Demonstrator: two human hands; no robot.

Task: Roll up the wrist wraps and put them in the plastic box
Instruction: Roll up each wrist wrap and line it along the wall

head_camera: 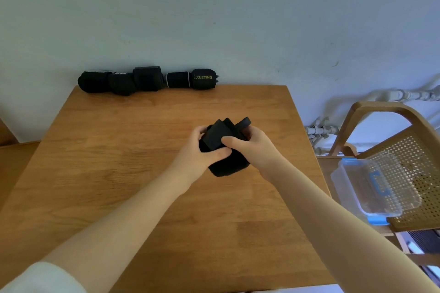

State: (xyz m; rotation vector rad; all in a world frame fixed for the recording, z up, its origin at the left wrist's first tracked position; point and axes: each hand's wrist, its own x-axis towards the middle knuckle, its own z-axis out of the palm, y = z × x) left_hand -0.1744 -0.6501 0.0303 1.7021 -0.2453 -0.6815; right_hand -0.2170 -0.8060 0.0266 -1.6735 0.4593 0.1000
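Above the middle of the wooden table [119,173] I hold a black wrist wrap [226,166], partly rolled, between both hands. My left hand [197,152] grips its left side with the thumb pressed on the front. My right hand [252,147] grips the right side, thumb across the roll. A flap and a loop stick up at the top. Several rolled black wrist wraps [145,79] lie in a row along the table's far edge against the wall. The clear plastic box [373,185] with a blue rim sits on a chair to the right.
A wooden chair [385,112] with a cane seat stands right of the table, carrying the box. White pipes [321,131] run along the wall behind it. The wall rises directly behind the table's far edge.
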